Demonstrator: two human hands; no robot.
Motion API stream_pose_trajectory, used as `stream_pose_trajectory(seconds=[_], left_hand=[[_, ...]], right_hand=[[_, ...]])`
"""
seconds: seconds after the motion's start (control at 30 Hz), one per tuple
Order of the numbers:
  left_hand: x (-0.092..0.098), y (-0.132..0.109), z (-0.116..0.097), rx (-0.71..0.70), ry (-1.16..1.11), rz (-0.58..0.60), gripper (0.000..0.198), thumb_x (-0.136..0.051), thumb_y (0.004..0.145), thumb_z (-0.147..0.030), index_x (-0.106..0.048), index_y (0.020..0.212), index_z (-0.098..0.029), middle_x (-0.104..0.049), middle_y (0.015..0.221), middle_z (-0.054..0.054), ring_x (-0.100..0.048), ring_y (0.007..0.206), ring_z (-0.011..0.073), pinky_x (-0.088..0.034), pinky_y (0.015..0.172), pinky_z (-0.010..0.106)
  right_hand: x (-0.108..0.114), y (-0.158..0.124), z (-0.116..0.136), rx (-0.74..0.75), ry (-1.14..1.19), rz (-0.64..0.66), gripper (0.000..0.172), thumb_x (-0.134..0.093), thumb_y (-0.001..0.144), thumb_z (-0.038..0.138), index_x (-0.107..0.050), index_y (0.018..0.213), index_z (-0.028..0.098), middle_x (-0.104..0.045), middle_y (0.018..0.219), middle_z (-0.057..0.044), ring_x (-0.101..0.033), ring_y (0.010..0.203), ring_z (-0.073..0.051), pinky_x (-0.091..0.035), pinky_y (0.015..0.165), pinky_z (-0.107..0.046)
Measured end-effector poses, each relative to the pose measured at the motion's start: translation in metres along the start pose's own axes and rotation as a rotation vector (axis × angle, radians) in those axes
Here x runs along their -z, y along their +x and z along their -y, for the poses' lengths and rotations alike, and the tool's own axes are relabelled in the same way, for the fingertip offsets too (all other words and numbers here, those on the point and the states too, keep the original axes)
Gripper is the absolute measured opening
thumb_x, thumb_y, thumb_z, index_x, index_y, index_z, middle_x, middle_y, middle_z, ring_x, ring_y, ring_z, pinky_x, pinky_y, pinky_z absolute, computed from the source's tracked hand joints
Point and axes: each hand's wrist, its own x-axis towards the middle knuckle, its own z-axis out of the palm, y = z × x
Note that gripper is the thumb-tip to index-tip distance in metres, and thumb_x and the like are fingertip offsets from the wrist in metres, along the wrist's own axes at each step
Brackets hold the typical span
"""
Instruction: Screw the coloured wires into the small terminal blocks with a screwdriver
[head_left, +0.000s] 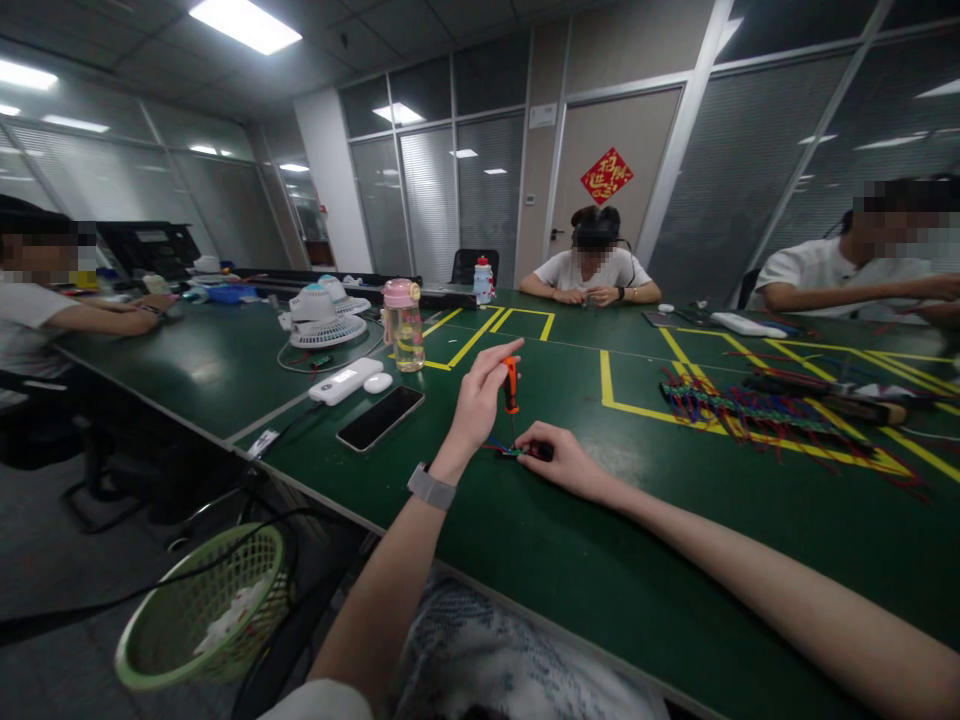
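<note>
My left hand (480, 392), with a grey watch band on its wrist, grips an orange and black screwdriver (511, 386) at the handle, some fingers stretched out past it. The screwdriver stands almost upright, its thin shaft pointing down at a small circuit board (511, 453) with thin wires. My right hand (561, 458) is closed on the right end of this board and presses it to the green table (480, 510). Its fingertips are close to the screwdriver's tip. A small black part lies under the right hand, partly covered. Whether the tip sits in a screw is too small to tell.
Left of my hands are a phone (381, 418), a white power bank (346, 380), a pink-lidded bottle (405, 325) and white fans (326, 315). Several wired circuit boards (757, 410) lie at right. A green basket (202, 600) stands below the table's left edge. Three people sit around the table.
</note>
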Motion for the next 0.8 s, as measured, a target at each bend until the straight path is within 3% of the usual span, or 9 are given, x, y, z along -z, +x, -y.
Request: stream_pose_trajectory(seconds=[0.1,0.23,0.3,0.43,0.53,0.63,0.73,0.8], left_hand=[[-0.0015,-0.0005,0.0009,0.051,-0.085,0.019,0.036,-0.049,0.088,-0.032,-0.055,0.122,-0.022,-0.059,0.110,0.007,-0.061,0.089,0.0154,-0.052,0.076,0.029],[-0.0008,-0.0011,-0.0029,-0.029,0.153,-0.057,0.029,-0.066,0.077,-0.032,-0.067,0.104,-0.022,-0.057,0.102,0.005,-0.057,0.088,0.0138,-0.049,0.077,0.025],[-0.0005,-0.0008,-0.0046,-0.045,0.185,-0.042,0.026,-0.061,0.081,-0.031,-0.067,0.105,-0.024,-0.054,0.110,0.006,-0.055,0.099,0.0154,-0.047,0.084,0.025],[-0.0023,-0.0002,-0.0035,0.025,-0.050,0.064,0.034,-0.044,0.090,-0.030,-0.057,0.120,-0.023,-0.056,0.120,0.008,-0.057,0.102,0.0173,-0.050,0.085,0.031],[-0.0027,-0.0007,-0.0026,0.050,-0.041,0.036,0.035,-0.054,0.085,-0.033,-0.059,0.118,-0.021,-0.061,0.105,0.007,-0.060,0.087,0.0149,-0.052,0.076,0.029],[-0.0014,-0.0011,-0.0035,-0.009,0.103,-0.016,0.029,-0.062,0.080,-0.032,-0.066,0.107,-0.021,-0.059,0.105,0.006,-0.057,0.091,0.0143,-0.050,0.077,0.025],[-0.0013,-0.0007,-0.0037,0.001,0.031,0.023,0.029,-0.052,0.087,-0.031,-0.063,0.112,-0.023,-0.055,0.119,0.007,-0.055,0.104,0.0171,-0.049,0.083,0.028],[-0.0021,-0.0004,-0.0030,0.045,-0.081,0.048,0.033,-0.046,0.089,-0.031,-0.058,0.119,-0.022,-0.056,0.120,0.008,-0.058,0.102,0.0179,-0.051,0.082,0.031]], right_hand=[[0.0002,0.0001,0.0008,-0.007,0.004,-0.002,0.013,-0.060,0.075,0.016,-0.066,0.087,0.015,-0.057,0.079,-0.003,-0.053,0.068,-0.013,-0.044,0.063,-0.026],[0.0002,0.0002,0.0006,-0.004,-0.004,-0.006,0.013,-0.061,0.075,0.016,-0.066,0.087,0.016,-0.057,0.078,-0.002,-0.052,0.067,-0.012,-0.044,0.063,-0.026],[0.0001,0.0002,-0.0001,0.001,-0.003,-0.008,0.013,-0.061,0.075,0.016,-0.066,0.087,0.017,-0.057,0.078,-0.002,-0.053,0.067,-0.012,-0.045,0.063,-0.025],[-0.0002,0.0000,-0.0016,0.007,0.000,-0.010,0.014,-0.061,0.075,0.016,-0.066,0.088,0.017,-0.057,0.079,-0.002,-0.053,0.068,-0.013,-0.045,0.064,-0.026],[-0.0004,0.0000,-0.0027,0.011,-0.008,-0.011,0.014,-0.061,0.075,0.016,-0.066,0.089,0.016,-0.057,0.078,-0.002,-0.053,0.068,-0.013,-0.045,0.063,-0.026],[-0.0008,0.0000,-0.0040,0.014,-0.012,-0.011,0.014,-0.061,0.075,0.017,-0.066,0.088,0.016,-0.057,0.078,-0.002,-0.053,0.068,-0.012,-0.045,0.064,-0.026],[-0.0011,0.0000,-0.0049,0.017,-0.009,-0.009,0.015,-0.061,0.075,0.017,-0.066,0.089,0.016,-0.057,0.079,-0.002,-0.053,0.068,-0.012,-0.045,0.064,-0.026],[-0.0011,0.0000,-0.0049,0.014,-0.006,-0.009,0.015,-0.061,0.075,0.017,-0.066,0.089,0.016,-0.057,0.079,-0.002,-0.053,0.069,-0.012,-0.046,0.065,-0.026]])
